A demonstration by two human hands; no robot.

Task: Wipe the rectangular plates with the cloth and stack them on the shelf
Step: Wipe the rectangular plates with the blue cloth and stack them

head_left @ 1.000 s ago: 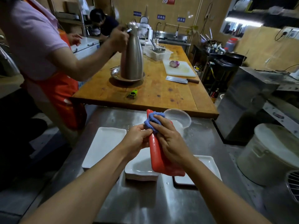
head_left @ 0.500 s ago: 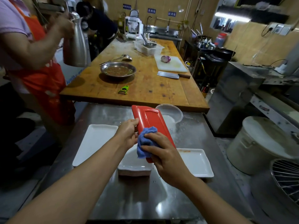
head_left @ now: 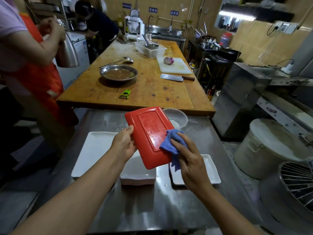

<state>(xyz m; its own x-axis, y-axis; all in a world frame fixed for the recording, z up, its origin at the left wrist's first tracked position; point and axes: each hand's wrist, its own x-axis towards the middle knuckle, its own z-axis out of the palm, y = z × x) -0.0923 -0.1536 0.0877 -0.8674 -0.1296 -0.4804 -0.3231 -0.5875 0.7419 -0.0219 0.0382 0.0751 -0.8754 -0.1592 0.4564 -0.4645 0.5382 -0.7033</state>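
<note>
My right hand (head_left: 191,160) pinches the blue cloth (head_left: 172,143) against the underside of the red plate (head_left: 149,133), near its lower right edge. My left hand (head_left: 124,144) grips the plate's left rim, holding it tilted above the steel counter (head_left: 152,206). I judge this is the wiping step, with stacking not begun. Wet sheen remains on the raised base, so next I'd sweep the cloth up across it, then turn the plate over. Below sit 1 white plate (head_left: 94,150) at left, a stack of white plates (head_left: 138,175) partly hidden by the red one, and another (head_left: 210,170) under my right wrist. I can't see any shelf, and the plate's face is hidden.
</note>
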